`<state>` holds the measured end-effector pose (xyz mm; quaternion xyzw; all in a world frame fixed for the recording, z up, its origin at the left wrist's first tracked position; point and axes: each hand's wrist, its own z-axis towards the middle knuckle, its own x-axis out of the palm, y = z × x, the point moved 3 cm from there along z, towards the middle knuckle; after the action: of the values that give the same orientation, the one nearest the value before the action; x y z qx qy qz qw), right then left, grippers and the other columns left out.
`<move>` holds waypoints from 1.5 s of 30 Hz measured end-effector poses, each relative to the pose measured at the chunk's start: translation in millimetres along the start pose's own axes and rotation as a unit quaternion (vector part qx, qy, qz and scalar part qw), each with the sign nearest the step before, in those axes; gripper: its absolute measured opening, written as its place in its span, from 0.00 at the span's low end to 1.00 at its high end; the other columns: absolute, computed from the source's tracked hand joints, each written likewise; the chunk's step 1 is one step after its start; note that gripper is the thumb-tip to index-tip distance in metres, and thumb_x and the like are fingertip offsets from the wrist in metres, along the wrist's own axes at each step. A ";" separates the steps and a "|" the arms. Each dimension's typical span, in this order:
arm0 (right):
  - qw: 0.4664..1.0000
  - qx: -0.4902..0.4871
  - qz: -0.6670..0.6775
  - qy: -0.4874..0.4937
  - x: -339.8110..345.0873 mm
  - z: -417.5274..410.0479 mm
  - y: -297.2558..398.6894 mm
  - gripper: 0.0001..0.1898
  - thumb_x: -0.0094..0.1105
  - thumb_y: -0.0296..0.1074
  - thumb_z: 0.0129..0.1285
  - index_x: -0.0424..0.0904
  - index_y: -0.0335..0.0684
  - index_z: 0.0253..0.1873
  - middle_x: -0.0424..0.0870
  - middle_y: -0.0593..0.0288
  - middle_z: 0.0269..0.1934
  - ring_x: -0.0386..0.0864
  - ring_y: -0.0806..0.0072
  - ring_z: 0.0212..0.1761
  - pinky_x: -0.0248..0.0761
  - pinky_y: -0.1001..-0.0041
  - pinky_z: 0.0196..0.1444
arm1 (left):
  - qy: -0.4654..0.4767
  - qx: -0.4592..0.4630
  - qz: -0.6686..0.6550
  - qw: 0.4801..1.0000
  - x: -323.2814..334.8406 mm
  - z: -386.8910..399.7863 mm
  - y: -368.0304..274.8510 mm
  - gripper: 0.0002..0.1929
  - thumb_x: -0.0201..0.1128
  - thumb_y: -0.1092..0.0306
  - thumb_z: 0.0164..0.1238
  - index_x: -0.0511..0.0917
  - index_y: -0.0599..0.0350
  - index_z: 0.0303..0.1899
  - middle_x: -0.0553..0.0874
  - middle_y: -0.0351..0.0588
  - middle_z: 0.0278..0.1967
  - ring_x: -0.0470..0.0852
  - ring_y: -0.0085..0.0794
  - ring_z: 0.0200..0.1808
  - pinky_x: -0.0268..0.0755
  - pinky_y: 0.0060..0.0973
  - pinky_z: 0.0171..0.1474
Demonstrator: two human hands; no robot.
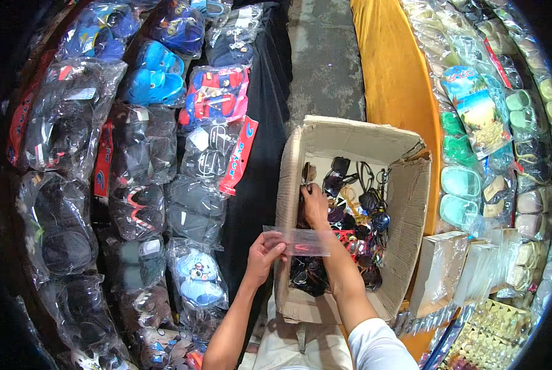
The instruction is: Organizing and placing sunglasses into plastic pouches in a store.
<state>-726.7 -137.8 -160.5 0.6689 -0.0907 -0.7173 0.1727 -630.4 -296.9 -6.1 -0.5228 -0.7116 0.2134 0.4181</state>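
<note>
An open cardboard box (pixel 405 222) stands before me, holding many sunglasses and eyeglasses (pixel 368 201) in a loose heap. My left hand (pixel 266 256) pinches a small clear plastic sleeve (pixel 306 243) by its left end, over the box's left wall. My right hand (pixel 316 206) reaches down into the box at its left inner side, beside a pair of brown-lensed sunglasses (pixel 309 172). Its fingers are bent downward, and whether they hold anything is hidden.
Rows of bagged clogs and slippers (pixel 158 74) lie on the left over a black cloth (pixel 266 92). On the right, an orange cloth (pixel 387 60) borders more bagged footwear (pixel 461 180), with clear-wrapped boxes (pixel 440 268) nearer. A grey floor strip (pixel 324 60) runs between.
</note>
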 end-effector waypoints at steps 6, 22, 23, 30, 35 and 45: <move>0.977 0.091 0.153 -0.119 -56.1 -12.8 8.0 0.17 0.53 0.24 0.53 0.72 0.38 0.49 0.73 0.51 0.45 0.71 0.53 0.48 0.68 0.63 0.50 | 0.020 0.013 -0.001 1.000 2.9 -20.1 -15.8 0.14 0.61 0.74 0.62 0.70 0.60 0.48 0.82 0.47 0.39 0.81 0.26 0.37 0.76 0.22 0.36; 0.622 0.460 0.622 -0.123 -233.5 -255.3 -1.1 0.14 0.56 0.26 0.61 0.71 0.32 0.51 0.78 0.58 0.40 0.79 0.73 0.39 0.79 0.75 0.35 | 0.054 0.014 -0.035 0.998 11.4 -90.5 -45.0 0.14 0.60 0.71 0.62 0.68 0.59 0.48 0.81 0.50 0.40 0.83 0.38 0.41 0.77 0.32 0.44; 0.621 0.460 0.622 -0.125 -242.4 -258.4 1.7 0.14 0.56 0.26 0.61 0.71 0.32 0.51 0.78 0.58 0.40 0.79 0.73 0.39 0.79 0.75 0.35 | 0.058 0.021 -0.036 0.997 15.5 -88.5 -50.4 0.14 0.60 0.71 0.62 0.68 0.59 0.48 0.81 0.50 0.40 0.83 0.37 0.41 0.77 0.31 0.44; 0.616 0.352 0.669 -0.223 -290.5 -229.4 -0.7 0.16 0.52 0.25 0.64 0.66 0.32 0.55 0.76 0.57 0.44 0.78 0.71 0.43 0.79 0.72 0.43 | 0.127 0.082 -0.018 0.988 54.1 -74.2 -84.2 0.10 0.59 0.70 0.64 0.73 0.64 0.43 0.82 0.49 0.38 0.83 0.33 0.39 0.78 0.28 0.43; 0.560 0.267 0.747 -0.239 -336.0 -203.3 19.3 0.14 0.50 0.24 0.65 0.65 0.33 0.54 0.76 0.56 0.42 0.78 0.71 0.42 0.77 0.70 0.46 | 0.145 0.095 -0.031 0.984 60.2 -73.4 -91.5 0.09 0.59 0.69 0.65 0.74 0.64 0.41 0.82 0.49 0.35 0.84 0.33 0.37 0.79 0.26 0.42; 0.601 0.208 0.739 -0.223 -361.9 -189.9 38.2 0.13 0.48 0.24 0.66 0.63 0.35 0.55 0.77 0.55 0.42 0.79 0.70 0.44 0.76 0.67 0.51 | 0.110 0.098 -0.014 0.989 50.9 -70.7 -89.2 0.09 0.61 0.67 0.64 0.75 0.64 0.38 0.82 0.48 0.34 0.84 0.31 0.35 0.79 0.24 0.40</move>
<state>-517.3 -20.4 172.4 0.2113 -0.7360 -0.4340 0.4746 -628.3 -291.8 118.5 -0.4892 -0.6441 0.2175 0.5464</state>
